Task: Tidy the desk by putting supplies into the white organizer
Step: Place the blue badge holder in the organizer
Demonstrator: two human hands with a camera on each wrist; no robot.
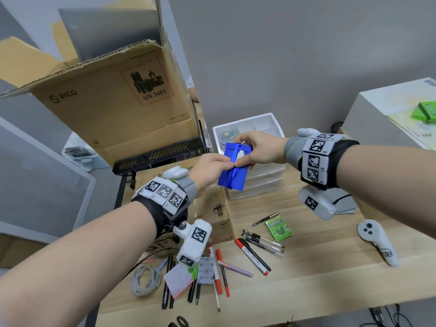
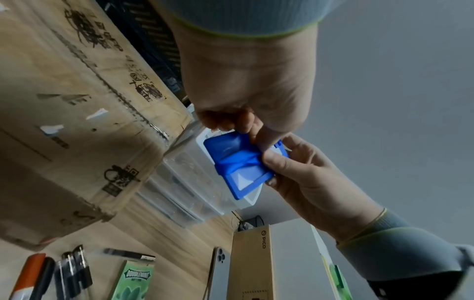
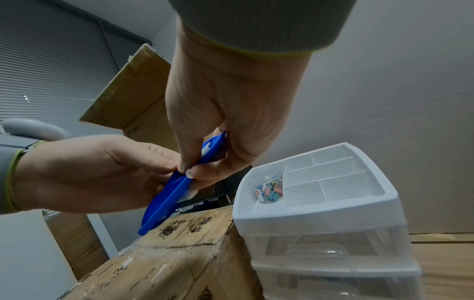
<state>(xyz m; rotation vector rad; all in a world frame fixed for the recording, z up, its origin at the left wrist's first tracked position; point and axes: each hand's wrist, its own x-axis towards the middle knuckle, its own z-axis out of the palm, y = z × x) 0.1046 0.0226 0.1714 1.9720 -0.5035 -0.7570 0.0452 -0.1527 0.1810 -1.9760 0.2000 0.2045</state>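
A flat blue card holder [image 1: 233, 172] with a blue strap across it hangs in the air in front of the white organizer [image 1: 271, 118]. My left hand [image 1: 223, 161] pinches the holder's strap at its left edge. My right hand [image 1: 246, 156] grips the holder's upper right end, thumb on top. In the right wrist view the blue holder [image 3: 166, 200] is seen edge-on above a taped cardboard box [image 3: 179, 253], left of the organizer [image 3: 320, 215]. A small clear jar of coloured clips [image 3: 269, 187] lies in one top compartment; the other compartments show nothing inside.
Several pens and markers [image 1: 254, 254], a tape roll [image 1: 145, 280], sticky notes [image 1: 178, 279] and a green gum pack [image 1: 278, 228] lie on the wooden desk. A white controller [image 1: 377, 241] lies at the right. An open cardboard box [image 1: 113, 100] stands at the back left.
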